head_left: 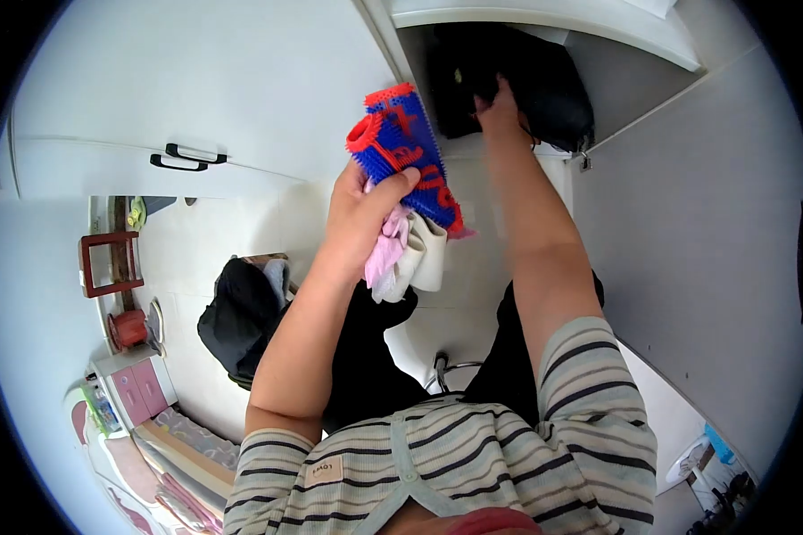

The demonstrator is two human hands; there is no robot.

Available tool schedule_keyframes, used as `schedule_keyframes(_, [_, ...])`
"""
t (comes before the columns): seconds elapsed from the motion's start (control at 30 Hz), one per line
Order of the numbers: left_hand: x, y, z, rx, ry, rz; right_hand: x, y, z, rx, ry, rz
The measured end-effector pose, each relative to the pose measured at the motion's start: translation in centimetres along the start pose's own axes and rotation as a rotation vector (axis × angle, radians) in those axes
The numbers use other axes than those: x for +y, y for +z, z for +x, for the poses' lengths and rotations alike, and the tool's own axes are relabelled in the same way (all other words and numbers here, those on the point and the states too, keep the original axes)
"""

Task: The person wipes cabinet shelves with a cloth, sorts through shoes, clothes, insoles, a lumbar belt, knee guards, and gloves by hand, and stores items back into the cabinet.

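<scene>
My left hand is closed around a rolled blue-and-red rubber mat with a spiky surface and red lettering. Bunched against it in the same grip are a soft pink piece and a folded off-white strip, which both hang below the roll. My right hand reaches into the open cabinet compartment and grips the near side of a black bag. Some of its fingers are hidden against the dark material. The bag fills much of the compartment.
The open cabinet door stands to my right. White cabinet fronts with black handles are at the left. On the floor lies a black bag or garment. Farther left are a reddish wooden stool and a pink-drawered cabinet.
</scene>
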State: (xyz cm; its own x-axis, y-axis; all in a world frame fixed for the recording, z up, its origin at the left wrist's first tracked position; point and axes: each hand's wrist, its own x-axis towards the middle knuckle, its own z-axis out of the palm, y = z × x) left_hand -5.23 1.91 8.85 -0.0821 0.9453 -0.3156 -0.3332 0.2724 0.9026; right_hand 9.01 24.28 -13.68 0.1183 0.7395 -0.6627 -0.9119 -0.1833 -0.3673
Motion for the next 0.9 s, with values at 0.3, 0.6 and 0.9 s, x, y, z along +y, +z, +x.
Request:
schedule_keyframes(0.3, [1.0,-1.1,-0.1,-0.047,0.155,0.074,-11.4,5.6,-3.9,-0.298,-0.118,0.283])
schedule_keyframes(0.6, [3.2,-2.7,0.1,-0.036,0.278,-0.033,-4.8,-3.7,-21.8,-0.231,-0.032,0.041])
schedule_keyframes(0.9, [4.1,-5.8,-2.2,0.052,0.361,-0.061,1.6,-19.6,-32.3,-0.061,0.382,0.049])
